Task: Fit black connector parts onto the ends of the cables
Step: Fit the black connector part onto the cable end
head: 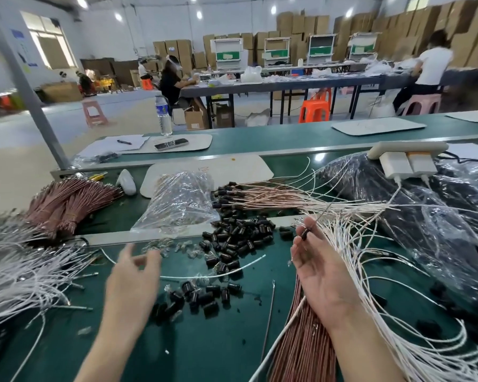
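While a thin cable [317, 219] with a dark tip is pinched between the thumb and fingertips of the right hand [322, 271], the left hand [134, 274] is held open, blurred, gripping nothing. Short black cylindrical connector parts [232, 241] are heaped between the hands on the green mat [204, 348]. Beyond the heap lies a crinkled clear bag [177, 205]; its contents cannot be told.

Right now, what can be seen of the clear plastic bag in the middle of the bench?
The clear plastic bag is thin, glossy, crinkled film, lying slumped on the green bench. Small pale contents show through, too blurred to name. Its far end overlaps a white board; black connector parts lie beside its right edge.
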Demonstrator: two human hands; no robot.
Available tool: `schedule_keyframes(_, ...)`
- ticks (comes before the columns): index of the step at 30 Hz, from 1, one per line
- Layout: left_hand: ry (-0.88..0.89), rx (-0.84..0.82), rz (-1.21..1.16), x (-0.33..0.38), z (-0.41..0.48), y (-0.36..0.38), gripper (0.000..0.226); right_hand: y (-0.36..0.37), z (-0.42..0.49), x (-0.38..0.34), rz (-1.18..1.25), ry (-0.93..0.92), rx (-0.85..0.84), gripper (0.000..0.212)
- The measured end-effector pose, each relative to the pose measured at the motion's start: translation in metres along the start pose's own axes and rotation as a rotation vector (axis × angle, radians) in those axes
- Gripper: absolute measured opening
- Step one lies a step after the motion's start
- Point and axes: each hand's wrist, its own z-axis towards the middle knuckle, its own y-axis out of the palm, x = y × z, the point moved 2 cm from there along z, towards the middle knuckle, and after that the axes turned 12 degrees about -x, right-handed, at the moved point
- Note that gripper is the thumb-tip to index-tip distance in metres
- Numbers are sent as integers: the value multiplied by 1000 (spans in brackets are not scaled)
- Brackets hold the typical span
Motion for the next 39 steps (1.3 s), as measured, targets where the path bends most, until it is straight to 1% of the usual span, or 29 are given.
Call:
schedule_keyframes(2, 208, -106, 195, 16, -15, 22, 43, 1, 1, 2, -32, 21, 5, 31)
schedule_keyframes(4, 357, -226, 419, 24, -24, 48, 38, 1, 1, 4, -53, 34, 13, 30)
schedule_keyframes(5, 393, -261, 523, 26, -28, 58, 37, 1, 0, 5, -60, 41, 17, 29)
schedule_keyframes(7, 418, -299, 620, 24, -31, 71, 34, 0, 0, 6, -71, 50, 20, 27)
schedule_keyframes(10, 453, -311, 596, 11, -32, 77, 30, 0, 1, 7, -109, 46, 11, 25)
schedule_keyframes(12, 489, -285, 554, 4, -30, 77, 28, 1, 2, 8, -144, 48, 12, 25)
schedule_keyframes(16, 527, -229, 486, 4, -32, 75, 42, 0, 2, 10, -151, 75, 20, 28)
schedule_keyframes(21, 558, -129, 328, 12, -37, 71, 30, 2, 2, 11, -160, 90, 12, 31)
schedule_keyframes(25, 537, -130, 154, 12, -41, 69, 25, 5, 1, 12, -180, 98, 2, 29)
schedule_keyframes(31, 624, -142, 222, 16, -46, 70, 12, 11, -1, 18, -198, 125, -45, 32)
schedule_keyframes(39, 686, -134, 237, 17, -45, 72, 10, 15, -1, 22, -207, 155, -99, 28)
